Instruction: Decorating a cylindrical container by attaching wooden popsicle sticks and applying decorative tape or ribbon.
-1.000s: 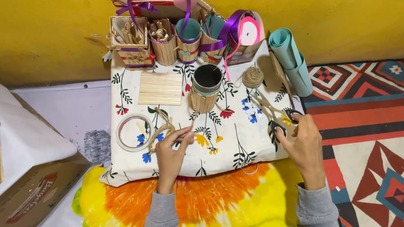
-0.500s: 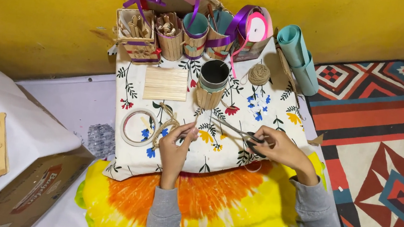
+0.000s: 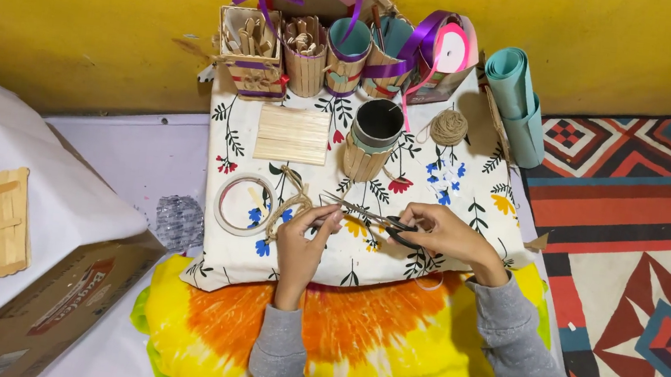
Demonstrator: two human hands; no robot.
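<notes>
Right hand (image 3: 439,231) gripping scissors (image 3: 370,215) (blades leftward), left hand (image 3: 303,235) pinching twine (image 3: 288,204)

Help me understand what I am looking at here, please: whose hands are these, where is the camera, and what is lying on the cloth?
There is no machine here. A person wears a camera on the head, so the view looks down on their own two bare hands in grey sleeves.

The right hand holds a pair of scissors, blades pointing left. The left hand pinches a piece of brown twine close to the blade tips.

They work over a white floral cloth laid on a tie-dye fabric. On the cloth lie a tape ring, a flat panel of wooden sticks, a stick-covered cup with a dark opening and a ball of twine. Along the yellow wall stand stick-made holders, purple ribbon and rolled teal paper. A patterned rug lies to the right, and a cardboard box to the left.
</notes>
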